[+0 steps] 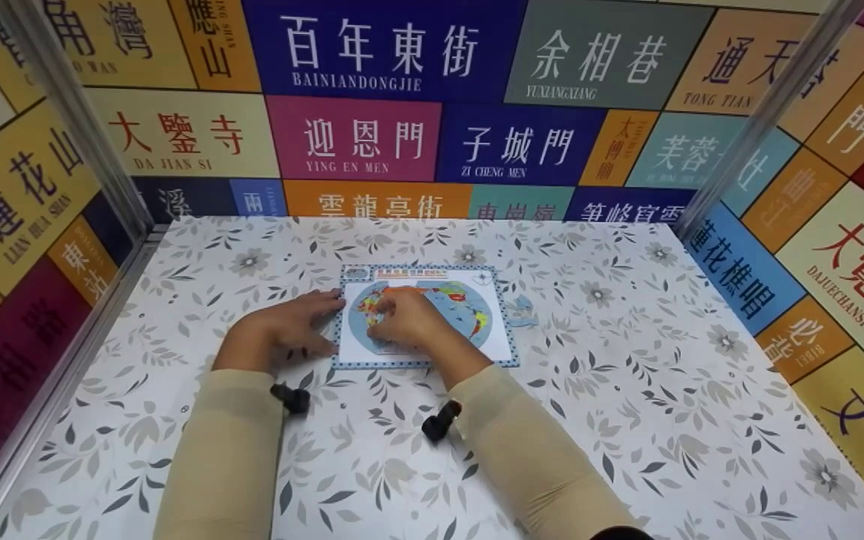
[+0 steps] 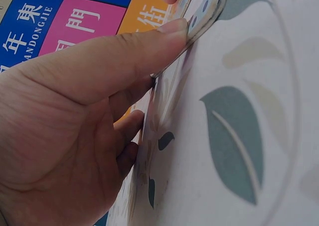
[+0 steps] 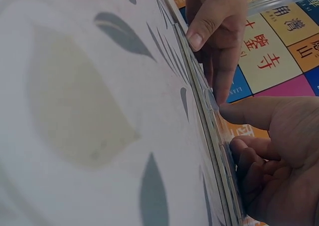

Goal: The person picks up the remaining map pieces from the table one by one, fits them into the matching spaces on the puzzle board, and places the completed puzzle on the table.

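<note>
The map board [image 1: 503, 334] lies on the surface [image 1: 627, 420], the left hand [image 1: 289, 322] at its left edge, the right hand [image 1: 413, 319] over its left half. What look like loose pieces [image 1: 523, 313] lie just beside its right edge. Walls [image 1: 477, 142] stand behind, left and right.

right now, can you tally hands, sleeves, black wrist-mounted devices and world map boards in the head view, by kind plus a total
Hands: 2, left hand and right hand
Beige sleeves: 2
Black wrist-mounted devices: 2
World map board: 1
Total: 7
</note>
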{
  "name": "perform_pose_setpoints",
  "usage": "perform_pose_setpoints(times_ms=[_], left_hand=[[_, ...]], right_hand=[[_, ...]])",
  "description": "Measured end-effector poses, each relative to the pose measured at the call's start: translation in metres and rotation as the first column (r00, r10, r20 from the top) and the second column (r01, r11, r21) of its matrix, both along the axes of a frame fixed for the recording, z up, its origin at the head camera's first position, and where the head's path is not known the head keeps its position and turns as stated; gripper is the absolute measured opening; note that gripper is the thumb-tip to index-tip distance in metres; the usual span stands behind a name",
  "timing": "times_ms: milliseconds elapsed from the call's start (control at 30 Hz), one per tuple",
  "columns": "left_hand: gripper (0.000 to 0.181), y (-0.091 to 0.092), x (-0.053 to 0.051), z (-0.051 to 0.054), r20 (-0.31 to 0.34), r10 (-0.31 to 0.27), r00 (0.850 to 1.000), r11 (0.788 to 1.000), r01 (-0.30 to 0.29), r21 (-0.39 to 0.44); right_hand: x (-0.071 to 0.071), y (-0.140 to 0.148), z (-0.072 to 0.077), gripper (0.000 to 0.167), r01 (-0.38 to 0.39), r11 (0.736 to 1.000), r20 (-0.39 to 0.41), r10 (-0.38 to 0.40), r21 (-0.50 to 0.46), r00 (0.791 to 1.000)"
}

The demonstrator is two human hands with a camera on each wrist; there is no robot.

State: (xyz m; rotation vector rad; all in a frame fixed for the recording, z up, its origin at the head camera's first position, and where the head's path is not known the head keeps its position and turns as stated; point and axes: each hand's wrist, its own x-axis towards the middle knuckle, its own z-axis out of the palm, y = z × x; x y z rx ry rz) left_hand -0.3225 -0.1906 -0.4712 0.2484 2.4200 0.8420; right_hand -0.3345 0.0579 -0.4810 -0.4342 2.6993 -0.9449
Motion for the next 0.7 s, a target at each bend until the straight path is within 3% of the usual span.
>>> perform_pose_setpoints(times_ms=[267,567,700], left_hand=[[0.098,0.002,0.001,0.003,0.036,0.036,0.999,0.999,-0.037,0.022],[0.098,0.001,0.001,0.003,0.040,0.043,0.998,0.999,-0.045,0.030],[0.098,0.001,0.001,0.002,0.036,0.036,0.999,0.999,-0.037,0.005]], right_hand=[[0.002,0.001,0.002,0.038,-0.020,1.000,-0.019,0.020,-0.023,1.000],[0.004,0.007,0.011,0.040,0.028,0.994,0.060,-0.021,-0.109,0.998],[0.004,0.012,0.018,0.046,0.012,0.993,0.066,-0.005,-0.117,0.998]])
